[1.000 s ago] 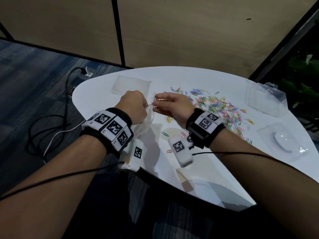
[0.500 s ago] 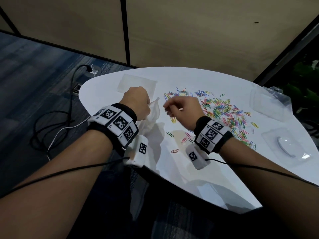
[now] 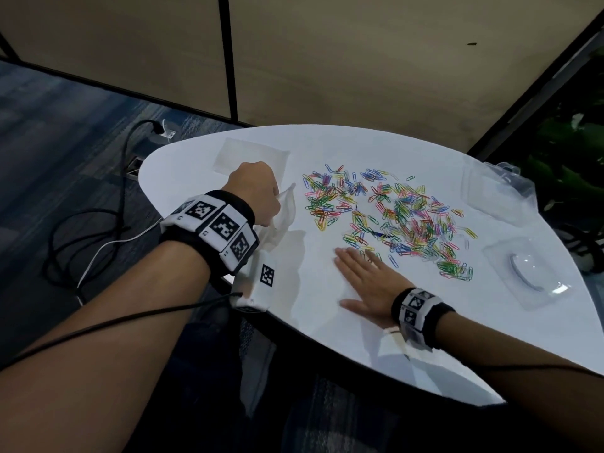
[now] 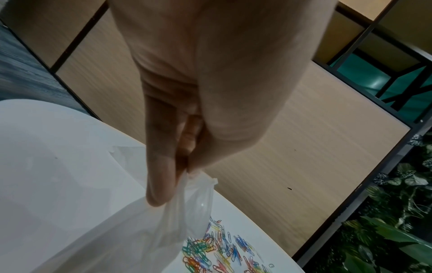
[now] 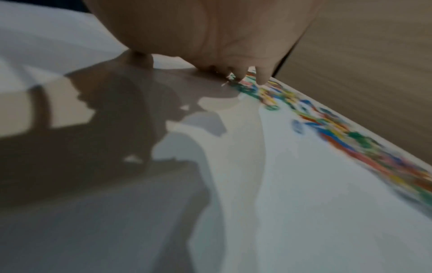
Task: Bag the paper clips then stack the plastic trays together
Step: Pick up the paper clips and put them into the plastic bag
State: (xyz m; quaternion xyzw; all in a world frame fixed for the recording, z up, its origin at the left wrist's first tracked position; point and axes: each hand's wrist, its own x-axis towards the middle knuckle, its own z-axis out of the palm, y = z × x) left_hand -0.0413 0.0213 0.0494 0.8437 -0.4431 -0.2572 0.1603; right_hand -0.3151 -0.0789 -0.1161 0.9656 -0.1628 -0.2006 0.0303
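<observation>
Coloured paper clips [image 3: 389, 217] lie scattered across the middle of the white table [image 3: 327, 145]. My left hand [image 3: 255, 191] pinches the top edge of a clear plastic bag [image 3: 282, 217], which hangs down to the table; the left wrist view shows the thumb and fingers [image 4: 161, 184] pinching the bag [image 4: 177, 221] above the clips [image 4: 210, 247]. My right hand [image 3: 362, 276] lies flat and open on the table at the near edge of the clips, fingertips [image 5: 261, 77] touching them. Two clear plastic trays sit at the right, one far [image 3: 490, 191] and one near [image 3: 529, 273].
Another flat clear bag [image 3: 251, 155] lies on the table beyond my left hand. Cables [image 3: 98, 223] run over the carpet at the left. Beige wall panels stand behind the table and green plants [image 3: 575, 152] at the right.
My right hand has let go of the bag's mouth, moved right and toward me, and flattened onto the table beside the clips. The left hand keeps holding the bag.
</observation>
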